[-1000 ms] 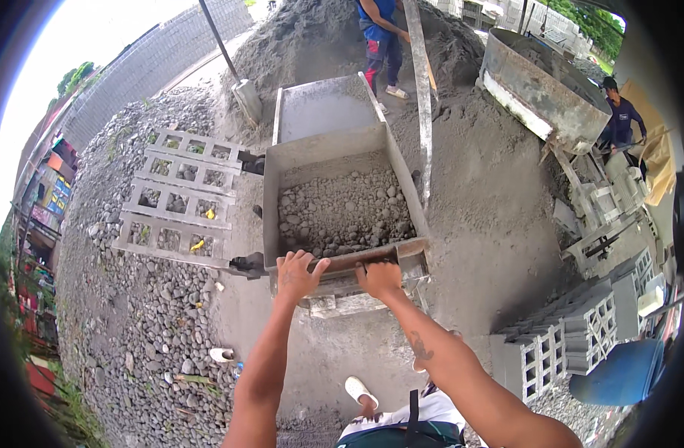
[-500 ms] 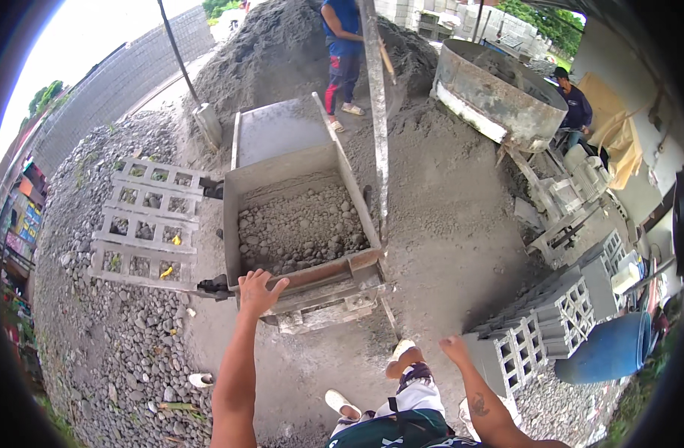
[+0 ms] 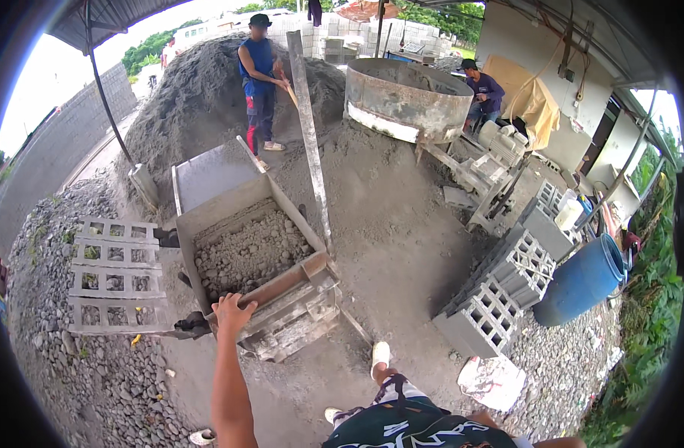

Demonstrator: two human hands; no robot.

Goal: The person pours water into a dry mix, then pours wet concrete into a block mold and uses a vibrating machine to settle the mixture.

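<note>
My left hand [image 3: 232, 313] is hooked over the near left corner of a rusty metal box [image 3: 289, 280], fingers over the rim and thumb out to the side. Inside the box lies grey, lumpy gravel mix [image 3: 248, 250]. A flat metal sheet [image 3: 216, 175] adjoins the box's far side. Just left of the box sits a row of grey hollow concrete blocks [image 3: 118, 282]. My right hand is out of the picture.
A person [image 3: 260, 67] holds a wooden handle beside a sand heap [image 3: 185, 89]. Another person [image 3: 485, 93] crouches behind a round steel mixer [image 3: 409, 101]. A slanted post [image 3: 310, 142] stands beyond the box. Stacked blocks [image 3: 499, 291] and a blue barrel [image 3: 581, 284] stand right.
The view has tilted up and turned right, so the scene sits lower and further left. My right hand has left the picture; my left hand stays on the box's rim.
</note>
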